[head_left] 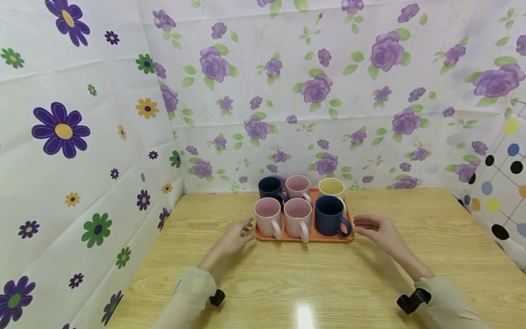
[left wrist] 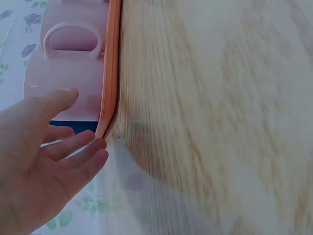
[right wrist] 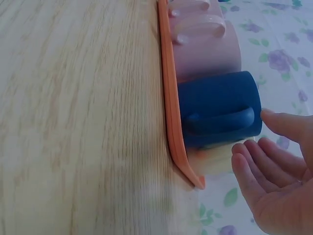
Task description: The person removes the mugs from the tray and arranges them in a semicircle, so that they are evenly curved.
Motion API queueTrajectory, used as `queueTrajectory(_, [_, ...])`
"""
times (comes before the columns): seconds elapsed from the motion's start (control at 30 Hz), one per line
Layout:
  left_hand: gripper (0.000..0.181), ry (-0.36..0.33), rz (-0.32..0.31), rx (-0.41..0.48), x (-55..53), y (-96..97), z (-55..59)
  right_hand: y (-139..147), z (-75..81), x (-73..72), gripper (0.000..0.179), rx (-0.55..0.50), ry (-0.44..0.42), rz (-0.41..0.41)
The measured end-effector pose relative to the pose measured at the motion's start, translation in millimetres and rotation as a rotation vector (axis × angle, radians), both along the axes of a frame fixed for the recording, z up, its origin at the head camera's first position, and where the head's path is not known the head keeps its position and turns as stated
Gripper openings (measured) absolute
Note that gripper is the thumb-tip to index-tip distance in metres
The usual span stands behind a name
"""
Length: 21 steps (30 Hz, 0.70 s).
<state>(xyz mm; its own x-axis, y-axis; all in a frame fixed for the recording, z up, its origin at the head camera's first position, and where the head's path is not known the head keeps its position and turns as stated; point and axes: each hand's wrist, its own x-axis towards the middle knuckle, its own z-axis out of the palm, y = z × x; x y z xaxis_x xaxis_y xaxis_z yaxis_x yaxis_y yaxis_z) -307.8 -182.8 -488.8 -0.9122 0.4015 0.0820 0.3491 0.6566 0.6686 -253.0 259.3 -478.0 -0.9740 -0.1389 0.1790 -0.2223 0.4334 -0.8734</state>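
An orange tray (head_left: 287,239) stands on the table, bearing several mugs. In its front row are a left pink mug (head_left: 266,219), a middle pink mug (head_left: 296,221) and a dark blue mug (head_left: 326,219) at the right. Behind them stand another dark blue mug (head_left: 269,186), a third pink mug (head_left: 297,185) and a yellow mug (head_left: 331,186). My left hand (head_left: 235,237) is beside the tray's left edge, fingers loosely bent and holding nothing; whether the fingertips touch the rim I cannot tell. At the right end, my right hand (head_left: 380,234) stays just apart from the tray, fingers relaxed and nothing gripped.
The wooden table (head_left: 263,283) extends in front of the tray and to both sides. Close behind the mugs hangs a white cloth with purple roses (head_left: 316,89). A daisy-patterned cloth (head_left: 61,183) borders the left, and a dotted cloth (head_left: 503,183) the right.
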Motion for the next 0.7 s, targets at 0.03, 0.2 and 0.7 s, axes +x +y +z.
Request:
queueTrajectory(0.03, [0.058, -0.005, 0.006, 0.016, -1.1, 0.8, -1.1, -2, -0.1, -0.3, 0.046, 0.005, -0.005, 0.001])
queueTrajectory(0.2, [0.06, -0.021, 0.045, 0.069, -3.8, 6.5, -3.5, -10, -5.2, -5.1, 0.045, 0.049, 0.03, -0.027])
queueTrajectory(0.7, [0.046, 0.009, 0.092, 0.069, -12.5, 17.0, -6.8, -26, -9.5, -15.3, 0.037, 0.075, -0.003, -0.085])
